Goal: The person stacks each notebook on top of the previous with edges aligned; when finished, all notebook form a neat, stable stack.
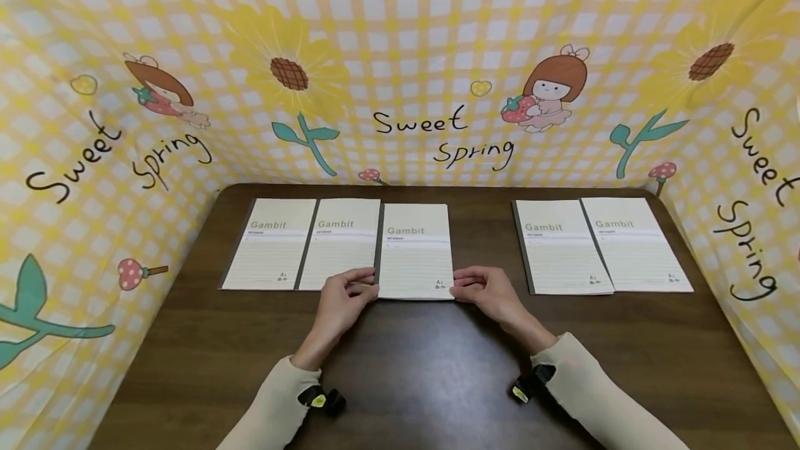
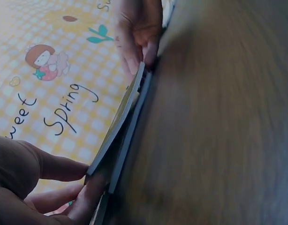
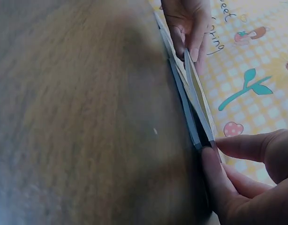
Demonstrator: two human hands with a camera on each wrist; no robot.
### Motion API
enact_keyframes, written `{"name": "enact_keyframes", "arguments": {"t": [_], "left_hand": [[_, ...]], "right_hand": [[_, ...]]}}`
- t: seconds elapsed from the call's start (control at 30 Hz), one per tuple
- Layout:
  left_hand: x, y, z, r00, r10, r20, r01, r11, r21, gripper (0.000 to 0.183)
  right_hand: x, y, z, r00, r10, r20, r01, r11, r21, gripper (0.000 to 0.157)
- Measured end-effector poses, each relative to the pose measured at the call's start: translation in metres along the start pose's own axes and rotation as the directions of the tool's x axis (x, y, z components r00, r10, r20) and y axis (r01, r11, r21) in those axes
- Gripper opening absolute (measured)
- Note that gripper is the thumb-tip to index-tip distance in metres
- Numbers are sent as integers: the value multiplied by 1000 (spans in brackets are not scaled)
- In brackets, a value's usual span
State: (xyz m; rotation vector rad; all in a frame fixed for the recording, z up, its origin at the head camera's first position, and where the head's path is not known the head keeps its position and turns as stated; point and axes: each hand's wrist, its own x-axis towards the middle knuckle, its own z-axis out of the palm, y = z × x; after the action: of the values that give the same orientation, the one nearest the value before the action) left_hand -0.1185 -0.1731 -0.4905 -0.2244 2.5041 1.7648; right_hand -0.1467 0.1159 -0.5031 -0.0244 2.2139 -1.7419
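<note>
Both hands hold a cream "Gambit" notebook point(image 1: 415, 262) with a dark spine, slightly lifted at the middle of the row. My left hand point(image 1: 344, 301) pinches its lower left edge between thumb and fingers, and my right hand point(image 1: 494, 294) pinches the lower right edge. In the left wrist view, the held notebook point(image 2: 117, 124) tilts over another thin, dark-edged notebook point(image 2: 131, 136) close beneath it. The same pair shows edge-on in the right wrist view, the upper notebook point(image 3: 200, 101) nearer the fingers.
Two like notebooks lie at left, the outer notebook point(image 1: 269, 248) and the inner notebook point(image 1: 344, 242), close by my left hand. At right lie two more, a notebook point(image 1: 559, 248) overlapping another notebook point(image 1: 637, 245). The brown table point(image 1: 406, 373) meets a checked cloth point(image 1: 387, 54) behind.
</note>
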Motion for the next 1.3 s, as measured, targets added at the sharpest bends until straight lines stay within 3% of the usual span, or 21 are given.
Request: {"name": "enact_keyframes", "arguments": {"t": [0.1, 0.43, 0.67, 1.3], "left_hand": [[0, -4, -2, 999, 32, -19, -29, 994, 104, 32], [2, -8, -2, 998, 51, -26, -48, 993, 107, 34], [3, -8, 0, 993, 119, -26, -114, 982, 153, 33], [6, -8, 3, 989, 145, -31, -137, 974, 181, 33]], "right_hand": [[0, 1, 4, 1000, -19, -16, 19, 999, -37, 36], [1, -2, 9, 996, -79, -30, 71, 974, -214, 34], [1, -1, 10, 996, -77, -45, 64, 971, -231, 35], [1, 2, 9, 994, -101, -52, 86, 969, -232, 33]]}}
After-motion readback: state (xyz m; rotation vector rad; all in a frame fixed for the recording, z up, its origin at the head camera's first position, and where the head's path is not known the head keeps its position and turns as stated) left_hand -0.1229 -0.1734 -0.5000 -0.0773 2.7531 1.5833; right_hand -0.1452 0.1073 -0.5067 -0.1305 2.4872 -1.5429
